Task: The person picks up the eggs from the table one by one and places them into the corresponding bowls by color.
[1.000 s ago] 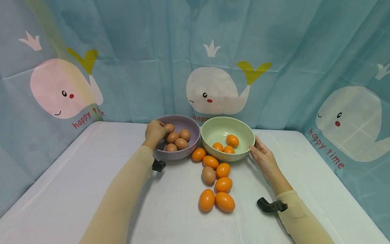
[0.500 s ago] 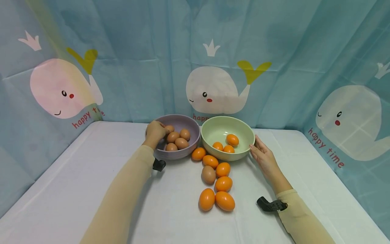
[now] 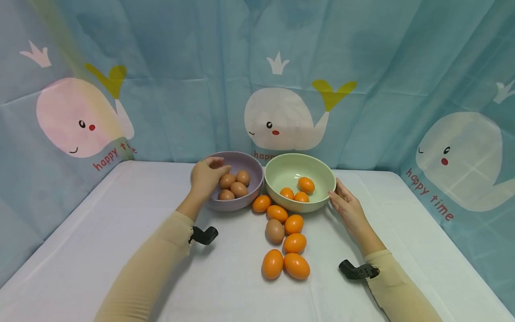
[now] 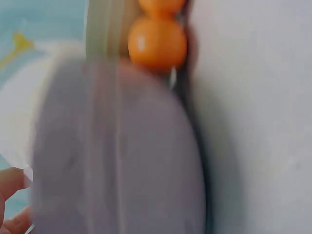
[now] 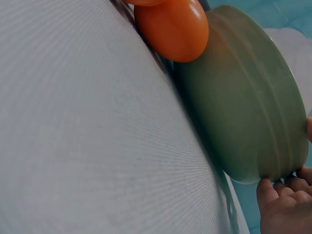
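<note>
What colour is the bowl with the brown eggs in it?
Pale purple. The bowl with the brown eggs shows best in the head view.

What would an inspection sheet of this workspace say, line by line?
Surface: white tablecloth, creased.
Job's things: purple bowl with brown eggs; green bowl with three orange eggs; loose orange eggs and one brown egg on the cloth.
Clutter: nothing seen.
Hands: left hand over the purple bowl's rim, holding nothing; right hand touching the green bowl's side.
Cables: nothing seen; black wrist mounts only.
Surroundings: blue whale-print curtain.
</note>
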Motion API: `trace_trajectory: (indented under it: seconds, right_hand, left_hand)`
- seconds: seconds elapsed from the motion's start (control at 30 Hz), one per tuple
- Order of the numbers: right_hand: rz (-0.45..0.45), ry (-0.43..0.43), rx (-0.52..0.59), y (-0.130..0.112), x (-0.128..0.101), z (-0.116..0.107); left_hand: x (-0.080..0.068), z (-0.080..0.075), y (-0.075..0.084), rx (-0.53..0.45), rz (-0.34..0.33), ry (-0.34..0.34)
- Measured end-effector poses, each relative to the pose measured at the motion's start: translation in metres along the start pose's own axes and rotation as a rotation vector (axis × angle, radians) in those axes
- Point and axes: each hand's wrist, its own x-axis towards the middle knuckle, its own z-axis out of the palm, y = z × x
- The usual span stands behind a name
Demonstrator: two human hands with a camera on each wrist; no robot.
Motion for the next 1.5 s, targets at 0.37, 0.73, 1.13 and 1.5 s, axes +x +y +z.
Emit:
trace_trajectory:
  seconds: [0.37,0.73,1.13,1.5]
  right_hand:
    - [0.0,-0.002,0.002,-0.002,-0.001,-0.001]
    - [-0.006,-0.012,-0.001,-0.001,-0.002,0.0]
    - [-0.003,-0.007,-0.002,-0.001,-0.001,0.0]
    - [0.011,0.002,0.015,-0.002,-0.001,0.0]
  left_hand:
    - [-0.058,0.016,0.019,-0.103,0.08,-0.174]
    - [-0.082,0.042,0.012,-0.074,0.097,-0.282]
    - [-0.097,0.06,0.007,-0.015,0.048,-0.419]
    - [-0.1,0.063,0.008,0.065,0.051,-0.548]
